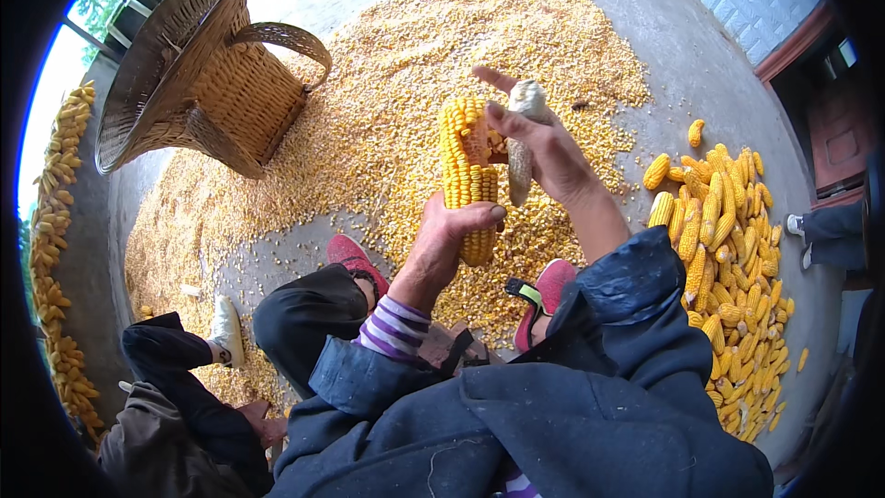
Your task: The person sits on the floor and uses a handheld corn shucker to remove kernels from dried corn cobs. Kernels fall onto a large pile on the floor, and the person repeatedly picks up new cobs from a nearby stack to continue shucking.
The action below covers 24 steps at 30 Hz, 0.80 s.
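My left hand (pixel 449 232) grips the lower end of an ear of dried yellow corn (pixel 470 152), its thumb across the kernels. Part of the ear's upper right side is bare of kernels. A pale, stripped corncob (pixel 522 169) lies in my right hand (pixel 536 135), between thumb and palm, with its thumb tip near the bare part of the ear. Loose corn kernels (pixel 387 83) are spread over the concrete floor below and in front of both hands.
A woven wicker basket (pixel 228 93) lies tipped at the upper left. Unshelled corn ears (pixel 726 235) are heaped at the right, and more ears (pixel 55 256) line the left wall. Another person (pixel 187 422) sits at the lower left; someone's legs (pixel 836 235) show at the far right.
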Each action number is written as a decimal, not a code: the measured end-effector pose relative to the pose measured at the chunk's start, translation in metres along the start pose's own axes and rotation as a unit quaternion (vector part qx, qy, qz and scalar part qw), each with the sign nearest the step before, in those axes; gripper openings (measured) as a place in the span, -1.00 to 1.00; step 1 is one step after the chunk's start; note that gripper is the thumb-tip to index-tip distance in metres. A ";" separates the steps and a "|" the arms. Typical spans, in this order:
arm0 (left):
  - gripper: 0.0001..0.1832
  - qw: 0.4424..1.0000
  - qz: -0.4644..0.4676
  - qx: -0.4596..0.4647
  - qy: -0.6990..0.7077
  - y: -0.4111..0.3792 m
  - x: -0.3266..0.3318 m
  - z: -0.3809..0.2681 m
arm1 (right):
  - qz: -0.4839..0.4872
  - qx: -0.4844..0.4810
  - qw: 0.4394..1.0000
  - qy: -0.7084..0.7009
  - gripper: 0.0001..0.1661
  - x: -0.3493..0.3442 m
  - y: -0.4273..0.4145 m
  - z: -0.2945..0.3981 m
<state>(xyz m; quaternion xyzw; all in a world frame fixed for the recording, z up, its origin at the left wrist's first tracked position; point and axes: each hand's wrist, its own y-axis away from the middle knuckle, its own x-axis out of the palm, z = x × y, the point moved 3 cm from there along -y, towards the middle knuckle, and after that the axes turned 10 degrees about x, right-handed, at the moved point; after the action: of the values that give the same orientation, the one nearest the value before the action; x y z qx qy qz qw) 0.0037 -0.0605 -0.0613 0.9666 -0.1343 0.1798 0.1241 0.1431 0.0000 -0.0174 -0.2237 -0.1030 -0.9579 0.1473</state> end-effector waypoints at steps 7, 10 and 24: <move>-0.56 0.993 -0.020 0.063 -0.096 -0.001 0.002 0.003 | -0.044 -0.121 0.949 0.288 -0.55 0.018 0.002 -0.016; -0.51 0.999 0.039 -0.006 0.037 0.006 0.005 0.002 | -0.136 -0.127 0.930 0.317 -0.57 0.011 0.004 -0.023; -0.49 0.941 -0.037 0.085 -0.325 -0.003 -0.007 0.021 | -0.177 -0.088 0.969 0.145 -0.81 -0.019 -0.021 -0.029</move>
<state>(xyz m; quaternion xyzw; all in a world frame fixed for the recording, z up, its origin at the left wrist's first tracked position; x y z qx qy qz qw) 0.0043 -0.0623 -0.0836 0.9837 -0.1153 -0.1377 -0.0023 0.1405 0.0164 -0.0543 -0.0723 -0.0336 -0.9963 -0.0312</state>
